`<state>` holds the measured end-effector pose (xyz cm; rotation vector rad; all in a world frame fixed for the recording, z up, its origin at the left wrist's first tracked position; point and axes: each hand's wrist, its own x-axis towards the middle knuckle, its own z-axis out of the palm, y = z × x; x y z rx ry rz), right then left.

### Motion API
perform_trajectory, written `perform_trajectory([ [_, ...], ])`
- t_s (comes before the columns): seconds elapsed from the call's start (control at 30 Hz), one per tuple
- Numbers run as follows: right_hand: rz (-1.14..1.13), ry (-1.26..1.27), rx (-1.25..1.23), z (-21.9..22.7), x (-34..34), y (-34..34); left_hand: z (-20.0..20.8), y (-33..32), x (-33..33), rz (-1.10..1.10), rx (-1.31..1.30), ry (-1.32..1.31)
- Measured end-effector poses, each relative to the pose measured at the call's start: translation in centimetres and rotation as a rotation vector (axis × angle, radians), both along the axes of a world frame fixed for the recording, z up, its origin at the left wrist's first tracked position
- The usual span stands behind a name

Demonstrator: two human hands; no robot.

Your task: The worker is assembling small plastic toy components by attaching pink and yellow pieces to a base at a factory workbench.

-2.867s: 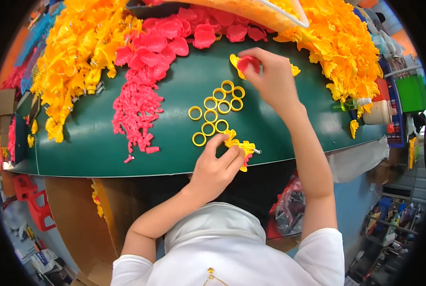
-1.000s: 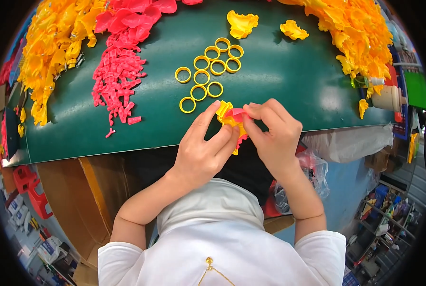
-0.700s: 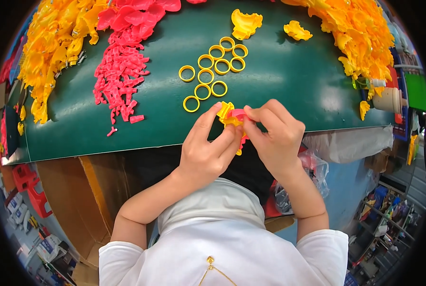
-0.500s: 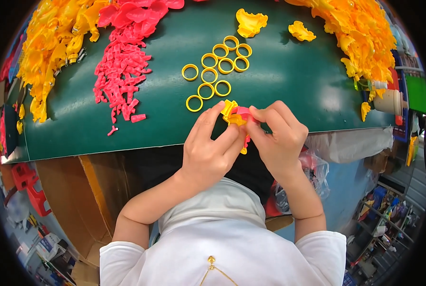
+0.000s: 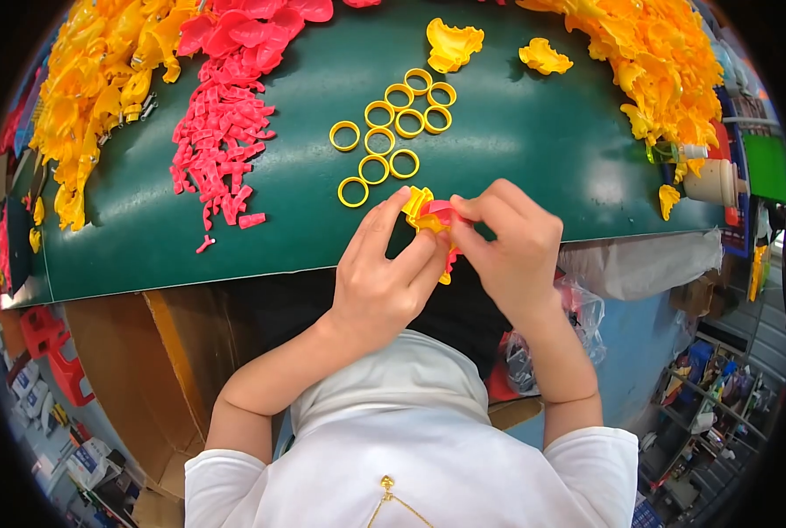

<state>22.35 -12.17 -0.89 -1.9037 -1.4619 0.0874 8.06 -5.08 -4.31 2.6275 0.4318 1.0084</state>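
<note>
My left hand (image 5: 382,273) is closed round a yellow moulded plastic part (image 5: 417,204) just over the table's near edge. Between finger and thumb, my right hand (image 5: 507,238) pinches a pink plastic piece (image 5: 438,209), which sits against the yellow part. More pink and yellow shows below my left fingers, partly hidden by them. Just beyond my hands, several yellow rings (image 5: 353,192) lie flat on the green table (image 5: 296,194). Farther off are two loose yellow shell-like pieces, one (image 5: 453,46) nearer the middle and another (image 5: 546,58) to its right.
Small pink pieces (image 5: 221,132) are heaped left of the rings, with larger pink ones behind. Yellow parts pile up at the far left (image 5: 102,79) and far right (image 5: 648,62). A pale cup (image 5: 712,184) lies at the right edge. Below the table stands a cardboard box (image 5: 129,370).
The whole view has shifted slightly. My right hand's wrist and fingers have turned a little over the pink piece, while my left hand keeps its hold on the yellow part.
</note>
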Motion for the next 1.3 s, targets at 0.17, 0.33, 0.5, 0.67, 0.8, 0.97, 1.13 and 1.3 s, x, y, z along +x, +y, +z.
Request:
perform_trajectory([
  [0.17,0.016,-0.017,-0.064,-0.1,0.7,0.0,-0.4,0.3,0.3,0.008,0.019,-0.009],
  [0.33,0.120,0.291,-0.141,0.6,0.8,-1.9,-0.5,0.8,0.6,-0.005,0.097,-0.044],
  [0.5,0.022,0.481,-0.011,-1.0,0.0,-2.5,-2.4,0.6,0.2,-0.064,0.011,-0.198],
  [0.67,0.301,0.376,0.076,1.2,2.3,-2.1,2.0,0.1,-3.1,-0.433,-1.707,-0.340],
  [0.8,0.740,0.352,-0.007,2.2,0.8,0.9,-0.3,0.9,-4.6,-0.711,-2.402,-0.092],
  [0.97,0.252,-0.281,0.035,2.3,7.3,7.3,1.0,1.5,-5.1,-0.784,-2.414,-0.525],
  [1.13,0.198,-0.186,-0.002,0.1,10.7,10.0,1.3,2.5,-2.9,-0.795,-2.291,-0.680],
  [1.3,0.028,0.850,0.009,0.5,9.7,3.6,0.2,2.8,-3.7,-0.694,-2.210,-0.832],
])
